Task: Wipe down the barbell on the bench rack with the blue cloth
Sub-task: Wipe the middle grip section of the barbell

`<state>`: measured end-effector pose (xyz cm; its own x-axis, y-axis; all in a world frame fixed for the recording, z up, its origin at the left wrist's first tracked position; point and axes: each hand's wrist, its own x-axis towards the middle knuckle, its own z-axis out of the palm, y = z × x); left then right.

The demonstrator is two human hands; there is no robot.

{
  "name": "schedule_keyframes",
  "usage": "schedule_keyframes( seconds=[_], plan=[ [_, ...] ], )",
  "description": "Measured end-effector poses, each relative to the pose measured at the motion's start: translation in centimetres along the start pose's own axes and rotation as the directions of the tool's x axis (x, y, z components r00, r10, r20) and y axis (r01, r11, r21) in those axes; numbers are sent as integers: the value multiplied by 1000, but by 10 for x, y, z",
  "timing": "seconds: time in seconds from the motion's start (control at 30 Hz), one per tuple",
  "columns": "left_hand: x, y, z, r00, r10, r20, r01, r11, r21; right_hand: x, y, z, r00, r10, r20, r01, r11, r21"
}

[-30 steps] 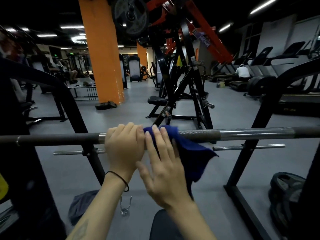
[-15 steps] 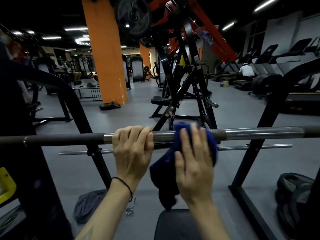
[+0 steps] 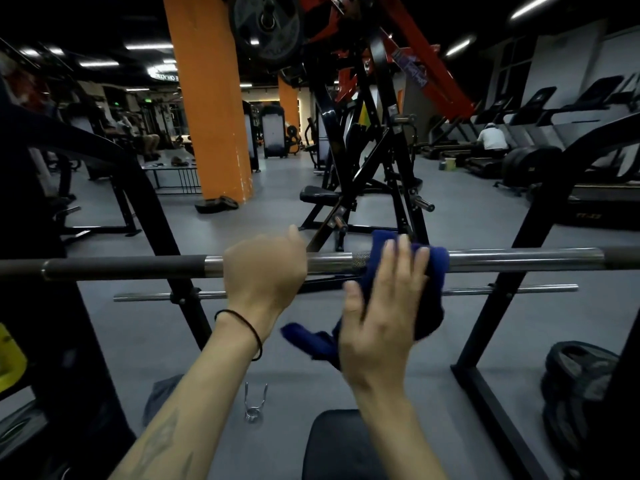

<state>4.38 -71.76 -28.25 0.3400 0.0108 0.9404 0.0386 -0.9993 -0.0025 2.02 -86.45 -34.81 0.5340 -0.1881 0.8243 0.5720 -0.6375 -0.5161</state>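
Observation:
The barbell [image 3: 519, 259] lies level across the black bench rack [image 3: 540, 216], steel in the middle and dark at its ends. My left hand [image 3: 265, 271] grips the bar left of centre, fingers curled over it. The blue cloth [image 3: 433, 271] is draped over the bar just right of that hand, its loose end hanging below. My right hand [image 3: 379, 317] presses the cloth against the bar with its fingers straight and together.
The black bench pad [image 3: 337, 448] is below my arms. A spring collar [image 3: 255, 403] and a grey rag [image 3: 161, 396] lie on the floor. Weight plates [image 3: 578, 379] are stacked at right. A safety bar [image 3: 512, 289] runs under the barbell. Machines and an orange pillar [image 3: 211, 109] stand beyond.
My right hand has slid the cloth rightward along the bar, away from my left hand. The left hand keeps its grip at the same spot.

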Motion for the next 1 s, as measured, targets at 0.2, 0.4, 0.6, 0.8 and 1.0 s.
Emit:
schedule_keyframes(
  seconds=[0.2,0.4,0.6,0.8,1.0],
  plan=[
    [-18,-1,5,979,98,-176,-114,990,-81,-6,15,0,929,-336,158,351,933,-80],
    [-23,-1,9,971,81,-224,-102,991,-85,-15,-12,13,996,-73,53,73,997,-1],
    [-25,-2,8,970,77,-230,-101,990,-95,-7,34,-5,927,-351,134,371,910,-183],
    [-21,4,9,964,0,-266,-35,991,-127,-19,-17,13,982,-140,127,140,990,10],
    [-21,6,6,973,-11,-231,-19,992,-125,-12,21,-1,993,-122,-2,121,990,-75]
  ],
)
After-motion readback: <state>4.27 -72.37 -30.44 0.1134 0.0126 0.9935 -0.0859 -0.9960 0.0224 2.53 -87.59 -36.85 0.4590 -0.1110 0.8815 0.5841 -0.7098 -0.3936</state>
